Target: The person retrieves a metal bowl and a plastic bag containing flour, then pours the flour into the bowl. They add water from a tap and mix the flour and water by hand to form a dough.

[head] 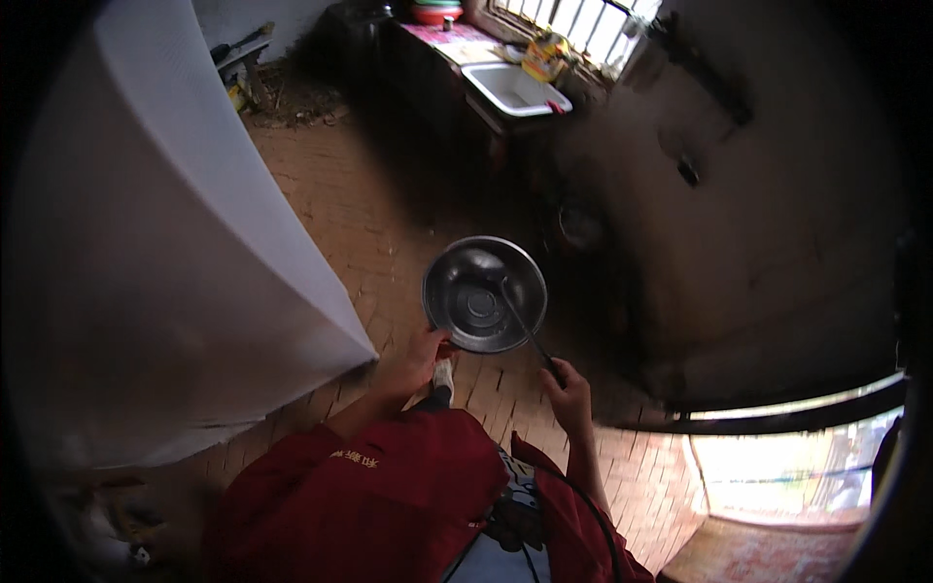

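Note:
A round stainless steel basin (474, 266) is in front of me above the brick floor, its near-left rim gripped by my left hand (428, 353). In my right hand (568, 393) is the dark handle of a long utensil (521, 315). Its far end lies over the inside of the basin; the exact kind of utensil is hard to tell. At the basin's bottom I see a ring pattern and no clear contents.
Ahead, a white sink (516, 89) is set in a counter under a barred window, with a yellow container (545, 57) beside it. A white partition wall (219, 291) stands on my left. A bright doorway (787, 474) lies at the lower right.

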A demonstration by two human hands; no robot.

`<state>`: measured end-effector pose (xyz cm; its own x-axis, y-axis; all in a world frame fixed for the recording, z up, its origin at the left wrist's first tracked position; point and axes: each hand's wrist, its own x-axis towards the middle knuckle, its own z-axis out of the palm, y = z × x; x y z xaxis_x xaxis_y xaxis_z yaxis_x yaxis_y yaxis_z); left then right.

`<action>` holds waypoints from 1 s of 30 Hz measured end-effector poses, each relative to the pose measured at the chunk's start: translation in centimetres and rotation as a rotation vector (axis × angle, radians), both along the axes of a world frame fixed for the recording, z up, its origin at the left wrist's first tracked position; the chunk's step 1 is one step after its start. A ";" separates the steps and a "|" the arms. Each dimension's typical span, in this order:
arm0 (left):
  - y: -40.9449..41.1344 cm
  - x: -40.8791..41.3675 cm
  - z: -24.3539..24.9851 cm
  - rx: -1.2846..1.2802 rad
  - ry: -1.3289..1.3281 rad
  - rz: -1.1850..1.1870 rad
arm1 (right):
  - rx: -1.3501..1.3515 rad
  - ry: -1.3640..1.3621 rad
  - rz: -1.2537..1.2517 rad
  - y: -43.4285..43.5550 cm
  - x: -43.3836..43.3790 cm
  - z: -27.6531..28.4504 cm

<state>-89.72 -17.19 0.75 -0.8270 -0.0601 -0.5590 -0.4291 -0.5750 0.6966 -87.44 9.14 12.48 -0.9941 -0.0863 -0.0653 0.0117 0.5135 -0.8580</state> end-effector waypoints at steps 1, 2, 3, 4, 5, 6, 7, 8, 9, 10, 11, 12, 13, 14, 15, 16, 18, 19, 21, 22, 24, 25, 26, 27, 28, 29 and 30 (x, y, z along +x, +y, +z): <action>-1.3 -2.7 0.2 -0.010 0.057 -0.004 | 0.036 -0.003 0.034 -1.3 -3.3 0.6; -2.6 -5.1 0.4 -0.011 0.040 0.015 | 0.083 -0.010 0.071 -2.8 -6.3 1.9; -3.2 -8.0 1.9 -0.004 0.026 0.034 | 0.184 0.105 0.103 -3.7 -9.5 2.5; -3.9 -11.4 2.4 -0.032 0.025 0.049 | 0.269 0.105 0.133 -4.4 -13.0 2.6; -4.9 -14.8 2.8 -0.062 0.021 0.065 | 0.353 0.107 0.162 -5.3 -16.7 2.9; -6.0 -17.0 3.0 -0.087 0.002 0.073 | 0.358 0.043 0.156 -6.8 -19.2 3.3; -7.0 -19.1 3.1 -0.074 0.010 0.090 | 0.362 0.063 0.161 -8.0 -21.8 3.1; -7.8 -21.3 3.3 -0.062 0.018 0.108 | 0.367 0.085 0.168 -9.2 -24.4 2.8; -9.0 -23.4 3.9 -0.058 0.040 0.135 | 0.362 0.120 0.179 -10.6 -27.1 2.3; -10.0 -25.3 4.1 -0.028 0.034 0.184 | 0.338 0.114 0.205 -11.9 -30.0 1.9; -11.2 -27.2 3.4 -0.024 0.032 0.242 | 0.316 0.107 0.231 -13.4 -32.8 1.5; -12.6 -28.9 2.3 -0.016 0.026 0.302 | 0.298 0.098 0.261 -15.1 -35.7 1.2; -14.1 -30.7 1.6 -0.010 0.022 0.358 | 0.291 0.061 0.308 -17.0 -38.4 1.5; -15.7 -32.5 1.0 -0.006 0.020 0.400 | 0.326 0.088 0.372 -18.8 -41.6 1.1; -17.8 -34.0 0.3 -0.003 0.023 0.445 | 0.353 0.109 0.442 -20.8 -44.5 0.6; -20.0 -35.5 0.0 -0.006 0.019 0.495 | 0.374 0.109 0.500 -22.9 -47.4 0.6; -24.0 -38.5 0.2 -0.035 -0.021 0.599 | 0.427 0.120 0.635 -27.7 -53.3 0.9; -26.0 -40.1 0.5 -0.040 -0.026 0.644 | 0.430 0.174 0.686 -30.4 -56.3 0.9; -29.6 -43.0 0.5 -0.040 -0.039 0.732 | 0.433 0.281 0.788 -35.0 -61.0 0.8; -31.1 -44.2 0.8 -0.043 -0.055 0.756 | 0.406 0.286 0.853 -37.2 -63.4 0.9; -33.3 -45.0 2.2 -0.042 -0.059 0.880 | 0.344 0.273 0.935 -41.1 -66.4 0.3; -35.2 -45.2 2.4 -0.038 -0.040 0.926 | 0.319 0.253 0.968 -43.7 -67.6 0.4; -37.0 -45.1 2.4 -0.042 -0.050 0.973 | 0.300 0.295 1.029 -46.5 -68.4 1.0; -39.2 -45.2 2.3 -0.049 -0.048 1.015 | 0.314 0.339 1.085 -49.6 -69.7 1.0; -41.3 -45.3 2.1 -0.057 -0.047 1.052 | 0.327 0.382 1.136 -52.7 -70.9 0.9; -43.5 -45.8 1.5 -0.057 -0.054 1.109 | 0.329 0.430 1.188 -56.1 -72.2 0.4; -45.7 -46.1 0.7 -0.056 -0.062 1.163 | 0.318 0.464 1.231 -59.5 -73.3 -0.1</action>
